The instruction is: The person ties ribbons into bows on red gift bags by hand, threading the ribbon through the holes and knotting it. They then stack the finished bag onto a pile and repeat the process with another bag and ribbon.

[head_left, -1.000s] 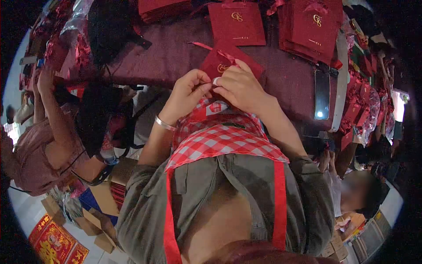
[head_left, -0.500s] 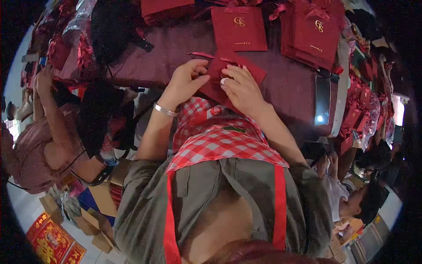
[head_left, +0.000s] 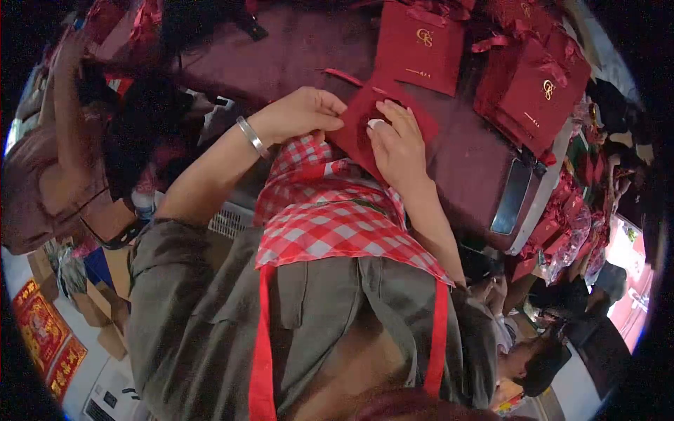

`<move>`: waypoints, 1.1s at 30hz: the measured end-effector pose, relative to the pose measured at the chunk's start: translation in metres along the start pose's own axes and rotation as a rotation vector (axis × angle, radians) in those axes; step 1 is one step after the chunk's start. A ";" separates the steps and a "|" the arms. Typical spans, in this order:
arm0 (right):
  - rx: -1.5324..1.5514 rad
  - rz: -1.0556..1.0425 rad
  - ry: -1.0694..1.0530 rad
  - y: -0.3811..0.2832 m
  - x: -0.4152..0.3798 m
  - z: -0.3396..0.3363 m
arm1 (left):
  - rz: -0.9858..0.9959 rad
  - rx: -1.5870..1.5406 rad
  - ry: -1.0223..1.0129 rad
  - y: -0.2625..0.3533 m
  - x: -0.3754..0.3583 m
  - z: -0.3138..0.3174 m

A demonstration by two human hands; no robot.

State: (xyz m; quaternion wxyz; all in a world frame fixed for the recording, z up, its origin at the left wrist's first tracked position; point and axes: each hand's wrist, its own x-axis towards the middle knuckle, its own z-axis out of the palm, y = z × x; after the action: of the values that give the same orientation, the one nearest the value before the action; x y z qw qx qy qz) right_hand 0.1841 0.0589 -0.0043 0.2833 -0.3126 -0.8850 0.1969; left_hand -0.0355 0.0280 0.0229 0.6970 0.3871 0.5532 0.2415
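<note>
A dark red gift bag (head_left: pixel 359 133) lies slanted in front of me, between the table edge and my checked apron (head_left: pixel 330 231). My left hand (head_left: pixel 302 116), with a silver bangle (head_left: pixel 253 137) on the wrist, is closed in a pinch at the bag's left edge; its exact grip is partly hidden. Across the bag's right side rests my right hand (head_left: pixel 400 144), its fingers stretched out over the surface. Something small and white (head_left: pixel 377 123) shows at one of its fingers. A thin red ribbon (head_left: pixel 344 76) sticks out from the bag's top.
Beyond it lies a red bag with gold lettering (head_left: pixel 421 49). More such bags (head_left: pixel 544 95) are stacked at the right, near a phone (head_left: pixel 511 196) on the dark red table (head_left: pixel 295 49). People sit on both sides; one person's arm (head_left: pixel 68 105) shows at the left.
The view has turned, so the table and bags sit tilted and farther right. My left hand's fingers have drawn together at the bag's edge. My right hand stays on the bag.
</note>
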 end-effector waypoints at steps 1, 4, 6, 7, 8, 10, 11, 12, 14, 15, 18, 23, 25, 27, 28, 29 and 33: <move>0.008 0.005 -0.006 0.001 0.000 -0.001 | 0.025 -0.056 -0.015 -0.005 0.003 -0.001; 0.034 -0.003 0.030 0.002 -0.001 0.000 | 0.055 -0.143 -0.046 -0.013 0.002 -0.003; 0.038 -0.008 0.035 0.003 -0.001 0.000 | 0.067 -0.177 -0.060 -0.017 0.002 -0.004; 0.043 -0.017 0.042 0.004 -0.002 0.001 | 0.080 -0.181 -0.060 -0.021 0.003 -0.004; 0.043 -0.015 0.040 0.004 -0.001 0.001 | 0.090 -0.186 -0.060 -0.020 0.003 -0.003; 0.053 -0.029 0.034 0.003 0.001 -0.001 | 0.085 -0.156 -0.057 -0.015 0.000 -0.001; 0.054 -0.030 0.032 0.002 0.002 -0.002 | 0.083 -0.123 -0.055 -0.012 -0.002 -0.001; 0.048 -0.023 0.017 0.001 0.003 -0.003 | 0.082 -0.125 -0.054 -0.016 0.000 -0.001; 0.042 -0.013 -0.002 -0.001 0.002 -0.003 | 0.145 -0.189 -0.100 -0.027 0.006 -0.004; 0.045 -0.014 -0.017 -0.002 0.003 -0.002 | 0.146 -0.190 -0.101 -0.028 0.008 -0.004; 0.025 0.009 -0.051 -0.008 0.004 -0.002 | 0.181 -0.155 -0.107 -0.028 0.009 -0.005; 0.005 0.064 -0.114 -0.016 0.010 -0.006 | 0.132 -0.113 -0.071 -0.024 0.006 -0.002; 0.002 0.089 -0.159 -0.018 0.012 -0.008 | 0.142 -0.127 -0.055 -0.031 0.009 -0.001; -0.013 0.089 -0.189 -0.020 0.014 -0.012 | 0.157 -0.139 -0.039 -0.033 0.010 0.000; -0.025 0.091 -0.218 -0.020 0.015 -0.013 | 0.142 -0.171 -0.027 -0.032 0.008 0.001; -0.029 0.091 -0.215 -0.019 0.017 -0.014 | 0.128 -0.202 -0.016 -0.030 0.007 0.002; -0.091 0.114 -0.290 -0.020 0.026 -0.016 | 0.137 -0.168 0.047 -0.021 0.002 0.009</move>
State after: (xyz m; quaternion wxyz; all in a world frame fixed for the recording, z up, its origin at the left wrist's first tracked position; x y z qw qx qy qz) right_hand 0.1688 0.0642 0.0284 0.1263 -0.3432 -0.9055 0.2152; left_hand -0.0289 0.0142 0.0054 0.6958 0.3584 0.5194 0.3428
